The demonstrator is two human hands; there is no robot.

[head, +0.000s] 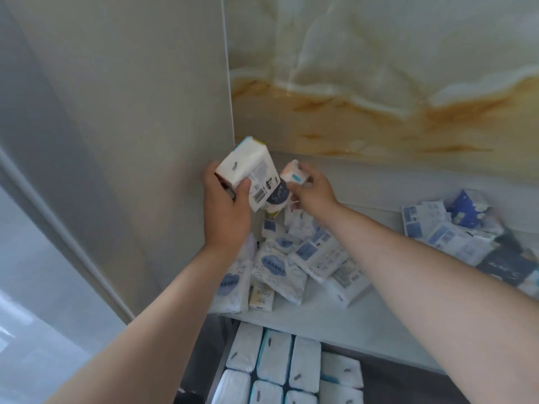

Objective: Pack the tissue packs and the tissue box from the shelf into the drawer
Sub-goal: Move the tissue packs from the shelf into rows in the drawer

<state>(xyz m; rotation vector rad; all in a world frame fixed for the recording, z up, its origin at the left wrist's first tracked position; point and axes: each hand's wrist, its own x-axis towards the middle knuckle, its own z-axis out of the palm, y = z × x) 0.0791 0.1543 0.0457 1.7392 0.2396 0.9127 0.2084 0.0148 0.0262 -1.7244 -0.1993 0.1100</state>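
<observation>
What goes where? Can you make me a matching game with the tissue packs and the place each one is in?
Things
1. big white pack
2. small pack with a blue mark
3. yellow Face pack
4. rows of white packs

Places
A. in the drawer
B. held by the right hand
C. lying on the shelf
D. held by the left hand

Pairs: 1-D, 2-B, 3-C, 4-A
</observation>
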